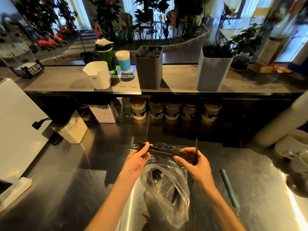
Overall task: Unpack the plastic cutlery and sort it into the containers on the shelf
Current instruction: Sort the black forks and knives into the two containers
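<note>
A clear plastic bag (pixel 168 189) with black cutlery inside lies on the steel counter in front of me. Above its mouth my left hand (pixel 135 161) pinches a few black cutlery pieces (pixel 160 150) that lie crosswise toward the right. My right hand (pixel 195 162) grips one black piece (pixel 196 147) that stands upright, and its fingers touch the far ends of the crosswise pieces. On the shelf stand a dark grey container (pixel 149 70) holding black cutlery and a light grey container (pixel 213 72) also filled with dark cutlery.
A white jug (pixel 98 75), a green bottle (pixel 106 55) and a paper cup (pixel 123 60) stand left on the shelf. Jars (pixel 172 110) line up under it. A teal pen-like tool (pixel 229 188) lies right of the bag. A white box (pixel 71 130) sits left.
</note>
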`<action>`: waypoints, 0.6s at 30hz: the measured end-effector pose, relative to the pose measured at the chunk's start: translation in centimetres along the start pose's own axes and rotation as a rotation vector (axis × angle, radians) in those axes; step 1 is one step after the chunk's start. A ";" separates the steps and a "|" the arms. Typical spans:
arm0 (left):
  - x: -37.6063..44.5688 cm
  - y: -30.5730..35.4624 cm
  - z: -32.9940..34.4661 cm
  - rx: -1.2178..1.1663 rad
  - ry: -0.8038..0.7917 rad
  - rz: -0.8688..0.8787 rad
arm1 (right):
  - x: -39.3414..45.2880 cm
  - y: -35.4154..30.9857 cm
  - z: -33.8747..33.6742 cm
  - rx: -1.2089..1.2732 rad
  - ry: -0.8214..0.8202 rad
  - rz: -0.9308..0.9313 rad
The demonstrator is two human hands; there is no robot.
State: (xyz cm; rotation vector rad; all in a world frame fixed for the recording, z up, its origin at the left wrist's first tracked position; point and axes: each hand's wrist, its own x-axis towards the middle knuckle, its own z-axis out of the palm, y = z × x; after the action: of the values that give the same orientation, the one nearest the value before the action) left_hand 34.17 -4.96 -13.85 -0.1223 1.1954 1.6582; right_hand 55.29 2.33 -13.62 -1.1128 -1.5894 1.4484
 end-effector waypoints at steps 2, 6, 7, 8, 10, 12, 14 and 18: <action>0.0 -0.1 -0.1 0.002 -0.015 0.001 | -0.1 0.4 0.0 -0.009 0.016 0.001; -0.2 -0.2 -0.8 0.150 -0.057 0.064 | 0.1 0.4 -0.1 0.081 0.114 0.044; -0.2 -0.2 -1.0 0.229 -0.068 0.094 | 0.2 0.2 -0.2 0.104 0.132 0.043; -0.3 -0.1 -1.1 0.311 -0.076 0.131 | 0.3 -0.2 -0.3 0.130 0.146 0.042; -0.1 0.3 -1.6 0.442 -0.038 0.230 | 0.7 -1.1 -0.6 0.154 0.154 0.028; 0.8 0.8 -2.3 0.567 0.068 0.354 | 1.0 -1.6 -1.0 0.135 0.129 -0.001; 1.3 1.3 -2.5 0.731 0.150 0.482 | 1.1 -1.9 -1.1 0.123 0.094 -0.018; -0.5 1.3 0.3 0.838 -0.132 0.499 | 1.6 -2.4 -0.4 0.088 -0.003 -0.029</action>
State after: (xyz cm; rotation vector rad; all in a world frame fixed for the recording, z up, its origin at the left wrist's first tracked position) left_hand 33.51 -5.02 -12.55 0.8500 1.8099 1.3941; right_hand 54.71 3.99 -11.25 -1.0341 -1.5228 1.4869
